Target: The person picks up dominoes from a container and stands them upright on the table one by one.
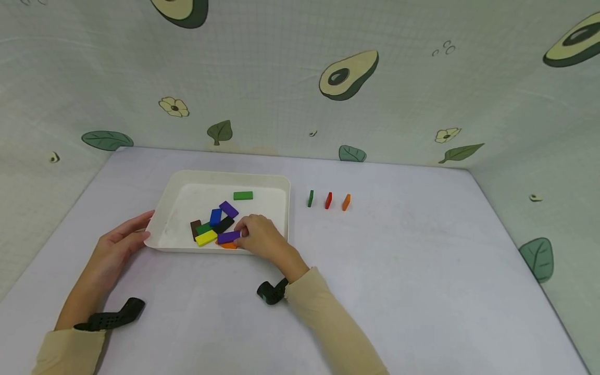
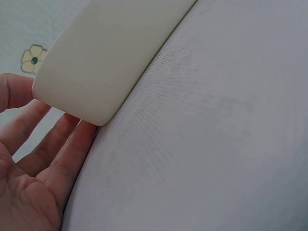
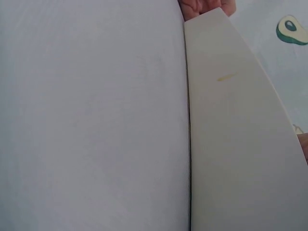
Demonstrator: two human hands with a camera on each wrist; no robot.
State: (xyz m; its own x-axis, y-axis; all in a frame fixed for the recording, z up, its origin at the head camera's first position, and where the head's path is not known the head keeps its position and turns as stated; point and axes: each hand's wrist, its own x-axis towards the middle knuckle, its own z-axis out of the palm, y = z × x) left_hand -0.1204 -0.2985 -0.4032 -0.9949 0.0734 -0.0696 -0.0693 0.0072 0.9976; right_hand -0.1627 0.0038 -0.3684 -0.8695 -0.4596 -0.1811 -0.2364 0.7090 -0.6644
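Observation:
Several coloured wooden blocks lie in a white tray [image 1: 262,180] on the table. My left hand [image 1: 124,239] touches the tray's left end from outside, its fingers extended along the wall; in the left wrist view, the thumb is at the rim. Reaching over the near right part of the tray, my right hand [image 1: 262,237] pinches the right end of a purple block [image 1: 227,237]. An orange block [image 1: 228,245] shows partly beneath it. Around it lie yellow [image 1: 205,238], black [image 1: 223,225], blue [image 1: 215,216] and brown [image 1: 195,229] blocks.
A light green block [image 1: 243,196] lies apart near the tray's back wall. Right of the tray, a green block [image 1: 310,198], a red block [image 1: 328,200] and an orange block [image 1: 346,202] stand on edge in a row. A patterned cloth [image 1: 281,78] hangs behind the table.

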